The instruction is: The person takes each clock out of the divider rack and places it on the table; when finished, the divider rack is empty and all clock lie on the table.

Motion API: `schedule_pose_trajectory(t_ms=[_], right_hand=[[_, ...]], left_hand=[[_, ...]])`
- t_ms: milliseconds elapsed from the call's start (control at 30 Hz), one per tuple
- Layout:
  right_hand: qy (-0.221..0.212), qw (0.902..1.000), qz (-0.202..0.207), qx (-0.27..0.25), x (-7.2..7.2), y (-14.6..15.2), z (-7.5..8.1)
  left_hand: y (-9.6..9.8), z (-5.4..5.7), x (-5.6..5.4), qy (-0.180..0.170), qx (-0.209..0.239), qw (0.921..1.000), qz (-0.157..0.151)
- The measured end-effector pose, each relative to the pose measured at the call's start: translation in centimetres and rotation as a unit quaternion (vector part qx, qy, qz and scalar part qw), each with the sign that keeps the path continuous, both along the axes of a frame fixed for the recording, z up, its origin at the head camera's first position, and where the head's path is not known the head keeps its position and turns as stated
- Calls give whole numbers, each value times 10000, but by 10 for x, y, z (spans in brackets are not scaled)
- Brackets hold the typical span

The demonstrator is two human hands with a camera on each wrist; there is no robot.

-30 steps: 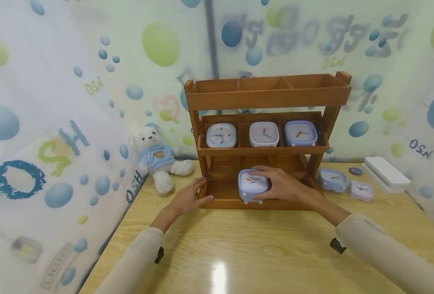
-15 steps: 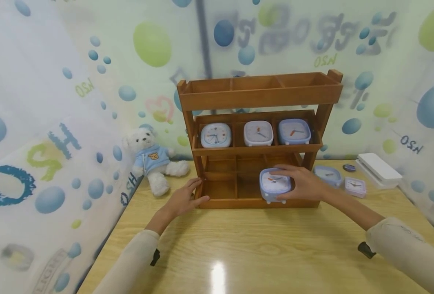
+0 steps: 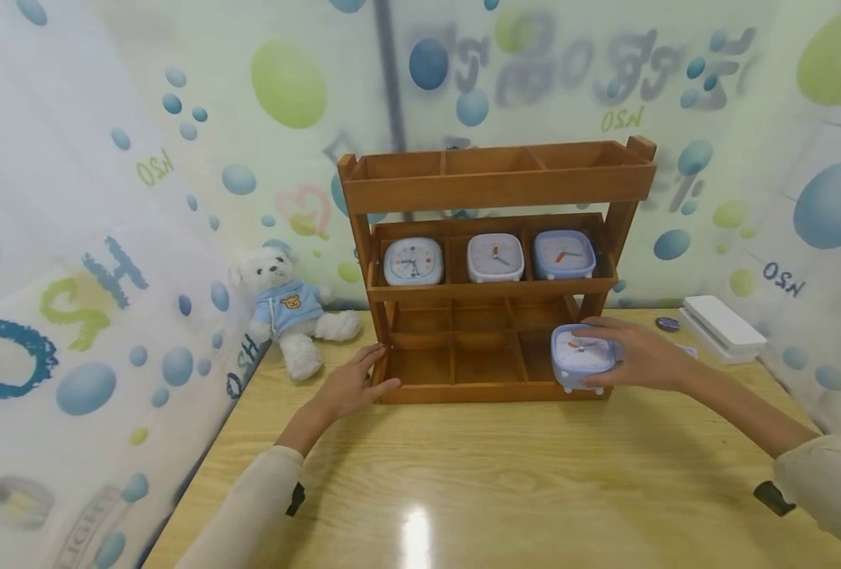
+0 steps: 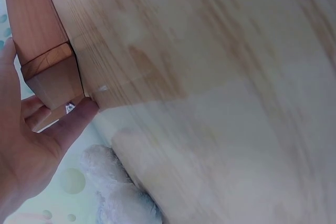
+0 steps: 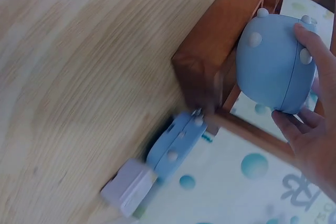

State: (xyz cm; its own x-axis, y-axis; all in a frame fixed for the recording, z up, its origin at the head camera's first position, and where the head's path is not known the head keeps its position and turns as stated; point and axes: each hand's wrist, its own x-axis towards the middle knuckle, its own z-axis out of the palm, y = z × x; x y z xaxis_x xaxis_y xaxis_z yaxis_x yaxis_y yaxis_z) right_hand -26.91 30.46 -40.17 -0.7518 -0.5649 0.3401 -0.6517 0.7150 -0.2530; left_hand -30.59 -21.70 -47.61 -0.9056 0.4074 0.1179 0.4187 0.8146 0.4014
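Pale walls printed with blue and green dots and lettering surround a glossy wood-grain table, a bright reflection near its front edge. At the back stands a three-tier brown wooden shelf, each tier divided into compartments. Left of it sits a white teddy bear in a blue hoodie; far right lies a white box. The person's left hand is relaxed, fingers resting against the shelf's lower left end. The right hand grips a blue clock, tilted back, at the front of the bottom tier's right compartment. Three clocks fill the middle tier, one per compartment. Half a second ago the gripped clock was farther left, toward the middle compartment; the left hand has stayed put. The right hand now hides the table's other blue clock from the head camera and nearly covers the small pink clock.
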Motion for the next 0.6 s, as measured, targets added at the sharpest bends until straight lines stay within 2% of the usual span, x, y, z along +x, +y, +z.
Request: schedule_pose_trajectory(t_ms=[367,500,600], right_hand=[[690,9973,-264,-44,10,50,-2],[805,9959,-410,3,11,66,-4],[659,9963,-547,45,13,73,-6]], left_hand=[[-1,2,1,-27,3,10000,-32],[0,2,1,-28,28,10000,-37],[0,1,0,-33,-8,10000,-19]])
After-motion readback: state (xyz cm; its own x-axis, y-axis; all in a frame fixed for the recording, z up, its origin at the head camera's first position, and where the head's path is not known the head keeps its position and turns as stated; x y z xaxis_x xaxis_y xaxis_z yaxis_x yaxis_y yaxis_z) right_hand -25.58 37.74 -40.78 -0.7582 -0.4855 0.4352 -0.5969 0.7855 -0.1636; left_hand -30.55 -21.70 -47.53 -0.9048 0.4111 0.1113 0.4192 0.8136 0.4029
